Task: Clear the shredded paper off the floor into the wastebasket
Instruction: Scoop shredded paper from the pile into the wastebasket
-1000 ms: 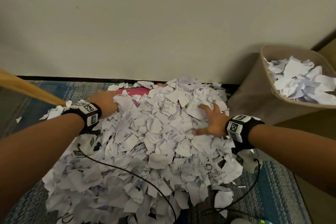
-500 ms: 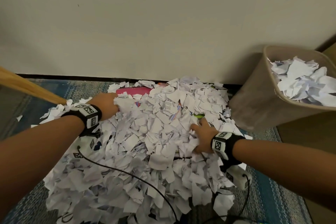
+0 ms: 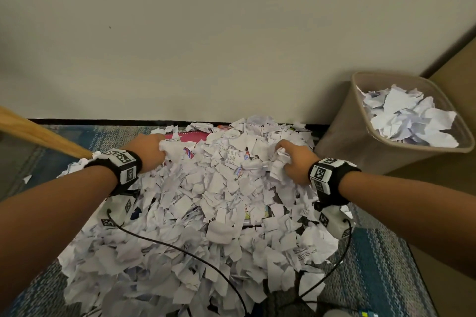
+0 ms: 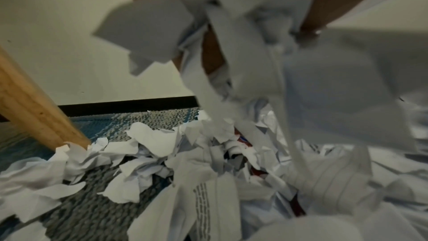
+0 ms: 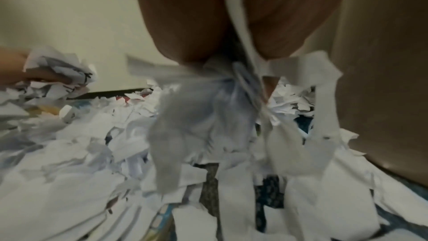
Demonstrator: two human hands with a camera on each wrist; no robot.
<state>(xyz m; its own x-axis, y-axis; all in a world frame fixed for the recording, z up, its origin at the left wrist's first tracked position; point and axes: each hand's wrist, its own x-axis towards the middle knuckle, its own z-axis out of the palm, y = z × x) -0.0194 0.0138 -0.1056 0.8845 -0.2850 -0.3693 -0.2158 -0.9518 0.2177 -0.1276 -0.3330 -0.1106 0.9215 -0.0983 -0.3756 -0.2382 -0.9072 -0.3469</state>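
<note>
A large heap of shredded paper covers the blue-grey carpet against the wall. My left hand grips a wad of shreds at the heap's far left; in the left wrist view strips hang from its curled fingers. My right hand grips another bunch at the heap's far right, and pieces dangle below it in the right wrist view. The tan wastebasket stands to the right by the wall, filled with crumpled paper.
A slanted wooden leg meets the floor left of the heap. A pink notebook lies partly buried near the baseboard. Black cables trail across the near paper. A tan wall or panel rises behind the basket.
My right hand went from lying flat on the heap to clutching a bunch of shreds, now lifted at the far right. My left hand closed on paper at the far left.
</note>
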